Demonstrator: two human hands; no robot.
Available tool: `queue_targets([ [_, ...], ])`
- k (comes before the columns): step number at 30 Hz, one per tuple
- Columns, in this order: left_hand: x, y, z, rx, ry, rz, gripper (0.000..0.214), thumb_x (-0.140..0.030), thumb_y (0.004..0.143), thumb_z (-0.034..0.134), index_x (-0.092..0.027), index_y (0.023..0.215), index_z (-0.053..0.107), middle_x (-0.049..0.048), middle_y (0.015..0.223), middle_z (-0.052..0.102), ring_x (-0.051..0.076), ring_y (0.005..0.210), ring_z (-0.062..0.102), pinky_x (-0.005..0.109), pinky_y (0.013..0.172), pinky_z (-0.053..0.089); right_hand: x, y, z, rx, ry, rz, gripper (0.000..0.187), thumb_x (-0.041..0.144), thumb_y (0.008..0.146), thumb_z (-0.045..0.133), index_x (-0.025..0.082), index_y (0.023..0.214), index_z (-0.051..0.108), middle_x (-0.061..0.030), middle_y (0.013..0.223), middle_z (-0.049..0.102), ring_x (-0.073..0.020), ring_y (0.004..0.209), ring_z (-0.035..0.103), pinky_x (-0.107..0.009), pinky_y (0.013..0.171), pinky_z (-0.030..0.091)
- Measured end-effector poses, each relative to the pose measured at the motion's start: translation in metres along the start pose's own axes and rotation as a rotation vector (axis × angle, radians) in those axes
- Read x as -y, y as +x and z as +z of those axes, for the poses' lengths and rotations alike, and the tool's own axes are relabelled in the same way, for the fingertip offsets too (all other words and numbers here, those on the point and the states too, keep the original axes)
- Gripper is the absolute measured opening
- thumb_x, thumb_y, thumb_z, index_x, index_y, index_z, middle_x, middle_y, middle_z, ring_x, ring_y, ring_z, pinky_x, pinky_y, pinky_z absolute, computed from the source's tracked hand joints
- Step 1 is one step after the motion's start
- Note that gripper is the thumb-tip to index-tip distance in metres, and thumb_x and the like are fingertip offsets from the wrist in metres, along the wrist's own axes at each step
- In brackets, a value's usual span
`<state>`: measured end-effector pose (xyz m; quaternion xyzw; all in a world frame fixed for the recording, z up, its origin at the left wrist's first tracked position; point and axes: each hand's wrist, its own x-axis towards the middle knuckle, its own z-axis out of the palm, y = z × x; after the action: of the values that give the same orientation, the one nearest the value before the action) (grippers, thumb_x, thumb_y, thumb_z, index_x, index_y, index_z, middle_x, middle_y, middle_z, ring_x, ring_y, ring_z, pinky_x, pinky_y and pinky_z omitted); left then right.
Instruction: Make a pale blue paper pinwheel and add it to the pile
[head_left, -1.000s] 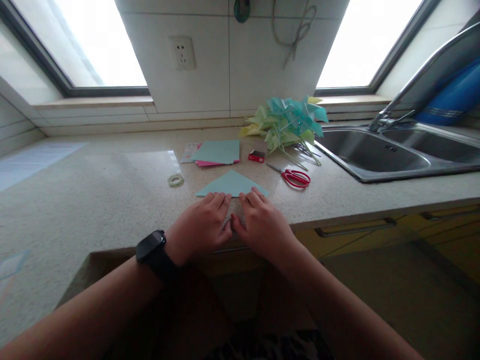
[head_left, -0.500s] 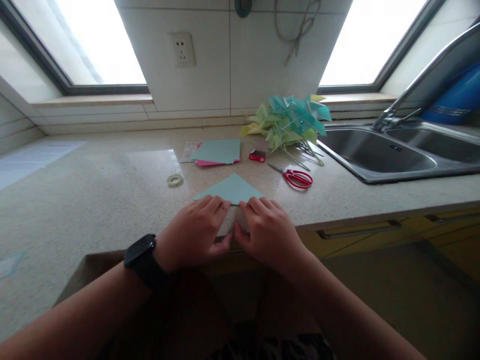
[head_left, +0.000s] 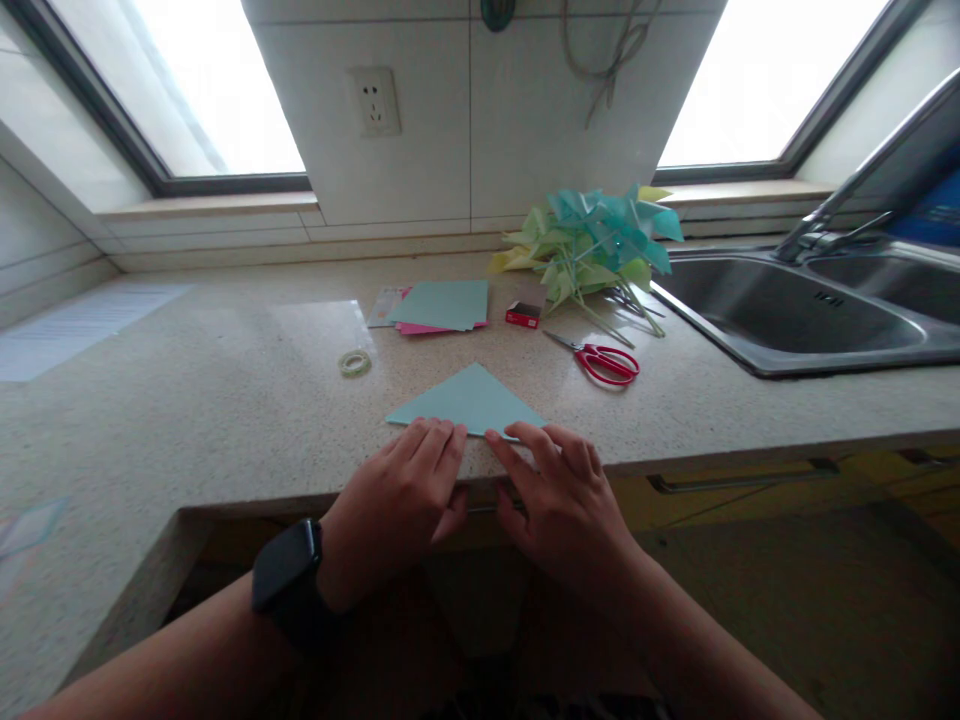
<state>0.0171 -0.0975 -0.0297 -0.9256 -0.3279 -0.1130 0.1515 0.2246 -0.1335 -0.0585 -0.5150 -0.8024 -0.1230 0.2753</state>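
Note:
A light blue sheet of paper (head_left: 471, 398), folded into a triangle, lies on the counter with its point away from me. My left hand (head_left: 409, 490) rests its fingertips, side by side, on the folded near edge, its thumb apart below. On the right part of that edge, my right hand (head_left: 559, 480) presses with its index finger, the other fingers spread and bent. Neither hand grips the paper. Beyond it lie red-handled scissors (head_left: 606, 363), a roll of tape (head_left: 354, 362), a small red box (head_left: 523, 315) and a stack of coloured paper (head_left: 441, 303).
Several blue, green and yellow paper pinwheels (head_left: 600, 240) lie against the wall. A steel sink (head_left: 825, 300) with a tap is at the right. A printed sheet (head_left: 82, 320) lies far left. The counter's front edge (head_left: 720, 450) runs just under my hands.
My fingers have slid apart along the folded edge, the right hand moving rightward and spreading its fingers. More of the blue triangle shows. The camera view has shifted slightly.

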Motion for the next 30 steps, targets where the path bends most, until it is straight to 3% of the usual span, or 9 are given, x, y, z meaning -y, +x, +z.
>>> queue_targets([
  [7,0.001,0.003,0.004,-0.039,0.016,0.028,0.053,-0.021,0.086,0.057,0.005,0.133,0.056,0.0243,0.125,0.063,0.036,0.115,0.060,0.047,0.102,0.053,0.002,0.003,-0.003,0.055,-0.014,0.028,0.046,0.025,0.089,0.061,0.016,0.135,0.061,-0.0099,0.120,0.065,-0.0284,0.109,0.051,-0.043,0.097,0.039],
  [13,0.005,0.008,0.002,-0.006,0.008,0.017,0.061,-0.022,0.079,0.062,0.004,0.134,0.056,0.0202,0.110,0.063,0.034,0.102,0.063,0.045,0.088,0.060,0.004,0.006,-0.005,0.132,-0.024,0.077,0.053,0.029,0.087,0.061,0.017,0.139,0.058,-0.0095,0.119,0.065,-0.0297,0.111,0.050,-0.046,0.099,0.035],
  [19,0.001,0.007,0.005,-0.037,0.032,0.020,0.062,-0.025,0.082,0.060,0.005,0.136,0.054,0.0226,0.119,0.064,0.036,0.112,0.059,0.048,0.100,0.053,0.004,0.008,-0.007,0.140,-0.031,0.062,0.055,0.029,0.088,0.061,0.015,0.141,0.054,-0.0093,0.116,0.067,-0.0283,0.107,0.051,-0.045,0.100,0.034],
  [24,0.000,0.007,0.006,-0.032,0.057,0.060,0.063,-0.025,0.082,0.061,0.008,0.135,0.053,0.0261,0.126,0.062,0.037,0.109,0.058,0.050,0.099,0.052,0.005,0.007,-0.009,0.109,-0.039,0.047,0.044,0.027,0.090,0.061,0.023,0.133,0.060,-0.0060,0.117,0.069,-0.0267,0.105,0.054,-0.046,0.101,0.032],
  [30,0.002,0.005,0.008,-0.032,0.051,0.080,0.059,-0.024,0.084,0.059,0.007,0.135,0.052,0.0253,0.127,0.060,0.038,0.113,0.056,0.052,0.102,0.050,0.004,0.005,-0.010,0.124,-0.034,0.042,0.041,0.029,0.093,0.060,0.022,0.133,0.060,-0.0054,0.119,0.070,-0.0263,0.103,0.056,-0.049,0.100,0.031],
])
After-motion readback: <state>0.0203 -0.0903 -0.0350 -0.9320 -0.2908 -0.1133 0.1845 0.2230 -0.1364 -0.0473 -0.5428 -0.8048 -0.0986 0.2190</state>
